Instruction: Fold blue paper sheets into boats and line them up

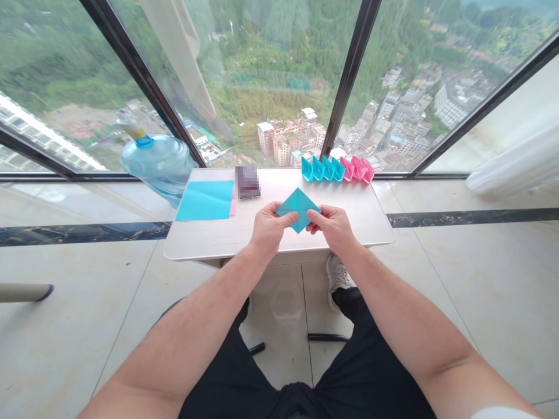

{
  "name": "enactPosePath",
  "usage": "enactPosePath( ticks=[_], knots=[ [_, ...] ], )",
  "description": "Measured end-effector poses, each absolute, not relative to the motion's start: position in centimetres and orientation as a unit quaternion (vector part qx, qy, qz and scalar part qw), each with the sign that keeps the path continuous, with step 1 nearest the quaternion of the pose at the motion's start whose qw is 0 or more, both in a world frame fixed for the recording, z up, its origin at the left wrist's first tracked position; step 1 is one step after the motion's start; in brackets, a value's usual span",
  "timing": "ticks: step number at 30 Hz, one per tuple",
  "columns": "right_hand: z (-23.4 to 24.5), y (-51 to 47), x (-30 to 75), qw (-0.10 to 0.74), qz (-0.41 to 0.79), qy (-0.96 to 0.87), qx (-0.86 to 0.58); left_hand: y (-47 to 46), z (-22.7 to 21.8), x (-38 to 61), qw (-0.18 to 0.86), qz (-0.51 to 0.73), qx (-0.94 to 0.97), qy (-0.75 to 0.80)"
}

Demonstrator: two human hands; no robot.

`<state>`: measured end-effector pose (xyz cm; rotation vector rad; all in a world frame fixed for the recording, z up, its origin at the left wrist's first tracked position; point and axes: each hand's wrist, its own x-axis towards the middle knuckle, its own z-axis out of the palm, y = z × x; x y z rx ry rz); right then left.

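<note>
A folded blue paper diamond [298, 201] with creases across its middle is held between both hands, above the front part of the white table [209, 238]. My left hand [269, 226] pinches its left corner, thumb on top and fingers underneath. On the opposite corner, my right hand [332, 224] is closed in the same way, with its thumb lying on the paper. Behind, along the table's back edge, stands a row of folded paper pieces, several blue ones [322, 169] beside several pink ones [358, 170].
Blue paper sheets [205, 199] lie at the table's left, a pink sheet [233, 208] showing beneath. A dark, blurred-out object [247, 181] sits beside them. A large water bottle [159, 163] stands left of the table, near the window [271, 75].
</note>
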<state>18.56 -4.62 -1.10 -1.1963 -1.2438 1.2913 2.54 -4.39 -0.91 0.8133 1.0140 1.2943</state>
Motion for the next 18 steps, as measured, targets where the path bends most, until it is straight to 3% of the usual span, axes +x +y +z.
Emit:
enactPosePath(
  ticks=[6,12,15,18],
  knots=[
    [-1.2,-4.4,18.8,0.485,0.519,-0.497,-0.498,-4.4,-0.5,1.9,0.644,0.537,0.338,0.428],
    [-1.2,-3.8,20.1,0.433,0.574,-0.504,-0.478,-4.1,-0.1,0.8,0.683,0.49,0.361,0.404],
    [-1.3,-4.0,19.6,0.472,0.452,-0.514,-0.556,-4.1,-0.5,1.4,0.633,0.521,0.377,0.43],
    [-1.3,-4.8,18.1,0.555,0.218,-0.513,-0.618,-4.1,-1.5,2.6,0.526,0.593,0.371,0.484]
  ],
)
